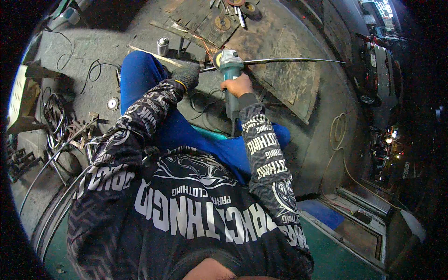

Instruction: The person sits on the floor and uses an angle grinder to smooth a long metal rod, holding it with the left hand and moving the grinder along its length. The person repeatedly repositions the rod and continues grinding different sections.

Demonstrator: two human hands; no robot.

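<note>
My bare right hand (238,86) is wrapped round the body of a teal and grey angle grinder (231,71). Its disc, on the left of the grinder head, meets a long thin metal rod (289,60), and orange sparks fly up and left from there. The rod sticks out far to the right, beyond the grinder. In a grey knit glove, my left hand (186,76) is closed on the rod's left end, near my left knee. The exact contact between disc and rod is partly hidden by the grinder head.
Worn wooden boards (291,77) lie under the rod. A spray can (163,46) stands beyond my left knee. Loose discs (223,22) and tools lie at the far side. Cables (55,112) and metal scraps (84,130) clutter the left; a hose (338,133) runs along the right.
</note>
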